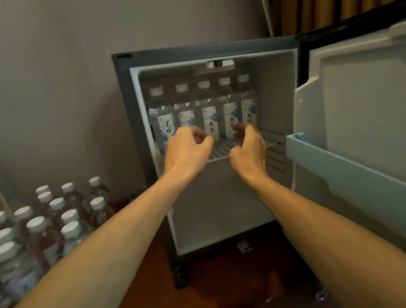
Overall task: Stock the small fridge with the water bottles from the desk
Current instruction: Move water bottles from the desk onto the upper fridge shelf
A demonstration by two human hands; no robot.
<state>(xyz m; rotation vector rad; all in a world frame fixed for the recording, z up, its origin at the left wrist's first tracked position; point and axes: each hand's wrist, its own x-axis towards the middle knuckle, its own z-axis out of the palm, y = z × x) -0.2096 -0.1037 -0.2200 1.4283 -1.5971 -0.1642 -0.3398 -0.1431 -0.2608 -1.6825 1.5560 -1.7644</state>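
The small fridge (135, 138) stands open on the desk. Several white-capped water bottles (209, 115) stand in a row on its upper wire shelf (273, 140). My left hand (186, 148) hovers in front of the second bottle from the left, fingers curled, holding nothing. My right hand (248, 150) curls round the base of a bottle (230, 112) toward the right end of the row. More water bottles (48, 226) crowd the desk to the left of the fridge.
The fridge door (376, 113) is swung open to the right, its pale blue door shelf (352, 164) jutting toward me. The fridge's lower compartment (218, 204) holds nothing. The brown desk (219, 297) runs in front. A mirror stands at far left, and curtains hang behind on the right.
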